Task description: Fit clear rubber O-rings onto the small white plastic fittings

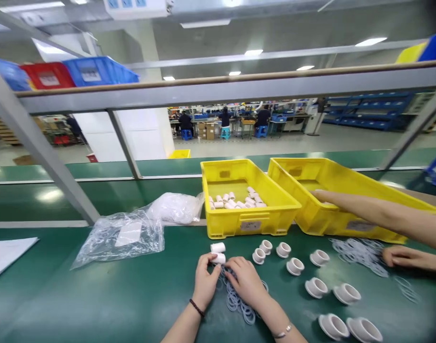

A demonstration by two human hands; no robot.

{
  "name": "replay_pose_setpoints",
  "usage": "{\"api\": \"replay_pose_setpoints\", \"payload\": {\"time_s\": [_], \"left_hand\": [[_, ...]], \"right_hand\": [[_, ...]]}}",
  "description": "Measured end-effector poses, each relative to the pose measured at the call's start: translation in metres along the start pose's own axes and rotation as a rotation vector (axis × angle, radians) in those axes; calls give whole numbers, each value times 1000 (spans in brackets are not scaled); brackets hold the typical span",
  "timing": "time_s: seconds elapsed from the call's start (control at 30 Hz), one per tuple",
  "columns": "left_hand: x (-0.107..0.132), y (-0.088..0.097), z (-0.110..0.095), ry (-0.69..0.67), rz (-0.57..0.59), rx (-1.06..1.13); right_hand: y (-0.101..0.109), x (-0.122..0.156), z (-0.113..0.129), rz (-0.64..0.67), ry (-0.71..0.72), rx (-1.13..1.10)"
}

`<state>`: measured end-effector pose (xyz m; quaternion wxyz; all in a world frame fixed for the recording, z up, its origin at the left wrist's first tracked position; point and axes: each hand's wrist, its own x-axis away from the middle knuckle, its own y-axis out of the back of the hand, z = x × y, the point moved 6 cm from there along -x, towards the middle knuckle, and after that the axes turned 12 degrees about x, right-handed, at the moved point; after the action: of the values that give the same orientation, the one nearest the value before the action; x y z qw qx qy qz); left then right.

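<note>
Left hand (205,281) pinches a white sleeve (218,258), long axis left-right, low over the green table (132,295). Right hand (245,282), loosely curled over thin rings (243,309), meets its other end; whether it grips, I cannot tell. 1 spare sleeve (218,247) lies just beyond.

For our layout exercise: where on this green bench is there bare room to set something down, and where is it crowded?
Free: the green bench between the white paper sheet, the clear plastic bags and the left hand holding a white plastic tube. Crowded: right of the right hand, with white flanged cups, rubber rings and a co-worker's hands.
</note>
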<state>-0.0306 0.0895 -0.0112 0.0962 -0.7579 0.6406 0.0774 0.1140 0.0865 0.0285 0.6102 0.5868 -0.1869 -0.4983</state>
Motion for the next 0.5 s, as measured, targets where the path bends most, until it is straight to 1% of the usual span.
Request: {"api": "replay_pose_setpoints", "payload": {"time_s": [0.07, 0.17, 0.27, 0.37, 0.43, 0.5], "left_hand": [[-1, 3, 11, 72, -86, 104], [-4, 6, 20, 157, -139, 224], [-3, 6, 16, 173, -133, 262], [2, 5, 11, 175, -169, 320], [3, 5, 10, 190, -220, 435], [3, 4, 12, 219, -264, 603]], "right_hand": [[-6, 1, -4, -12, -3, -13], [-19, 0, -13, -24, 0, -39], [-30, -3, -21, 27, 7, -66], [-35, -4, -24, 104, 20, -104], [-36, -3, -25, 120, 26, -123], [-39, -3, -28, 113, 21, -128]]}}
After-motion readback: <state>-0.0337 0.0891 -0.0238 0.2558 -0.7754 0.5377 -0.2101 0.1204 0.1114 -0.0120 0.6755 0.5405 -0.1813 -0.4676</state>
